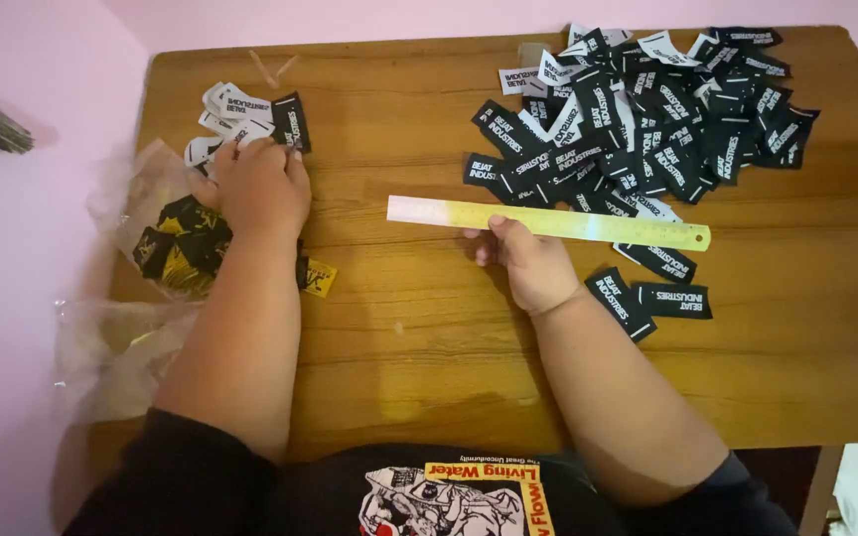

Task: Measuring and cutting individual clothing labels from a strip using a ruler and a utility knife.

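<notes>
Two hands at work on a wooden counter [419, 337] strewn with black labels.

Right hand [530, 266] has its fingers closed on a yellow-green ruler [548, 221], gripping the near edge left of its middle; the ruler lies flat, running well past those fingers both ways. Just beyond it sits the big label pile [638, 109], with two loose labels [647, 296] beside the wrist. Left hand [262, 184] rests palm down, fingers curled onto a small label stack [250, 114]; whether they grip any label I cannot tell. A clear bag [166, 238] of black-and-yellow pieces lies just left of those fingers.
</notes>
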